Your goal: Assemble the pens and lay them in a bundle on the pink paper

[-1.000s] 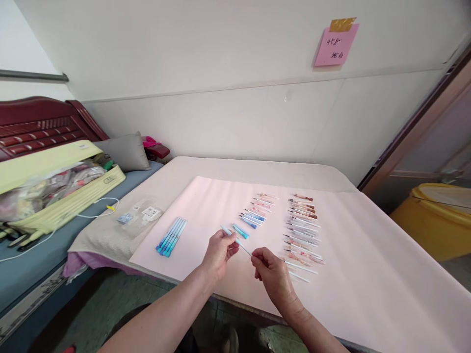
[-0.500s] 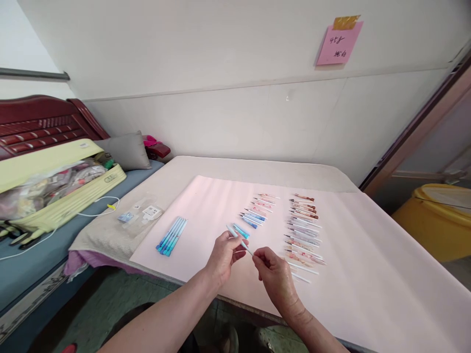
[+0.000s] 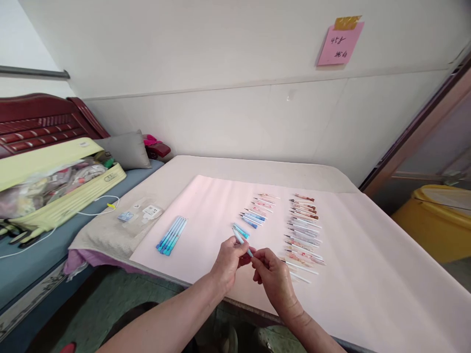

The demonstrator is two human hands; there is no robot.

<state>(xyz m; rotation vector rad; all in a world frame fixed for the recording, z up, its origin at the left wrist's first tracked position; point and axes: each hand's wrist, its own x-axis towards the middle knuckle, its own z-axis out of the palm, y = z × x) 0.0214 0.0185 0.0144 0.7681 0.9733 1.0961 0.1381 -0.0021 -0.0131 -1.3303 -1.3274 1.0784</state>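
A slim pale blue pen (image 3: 238, 236) is held slantwise over the pink-covered table. My left hand (image 3: 230, 260) is closed round its middle, with the upper end sticking out past the thumb. At the lower end, the fingertips of my right hand (image 3: 275, 277) are pinched together on the pen's tip. Just beyond my left hand lies a bright blue pen cap or barrel (image 3: 241, 230). Several blue pens (image 3: 172, 236) lie side by side to the left. Blue pen parts (image 3: 252, 218) and pink ones (image 3: 263, 203) form a column behind my hands.
Right of my hands runs a column of pens and refills (image 3: 304, 235) in brown, grey and white. Clear plastic bags (image 3: 143, 213) sit at the table's left. A bed (image 3: 143, 179) adjoins there, and a yellow bin (image 3: 434, 223) stands at the right.
My left hand has shifted slightly right and down with the pen, closer to my right hand. The pen is tilted more steeply. The pens on the table have not moved.
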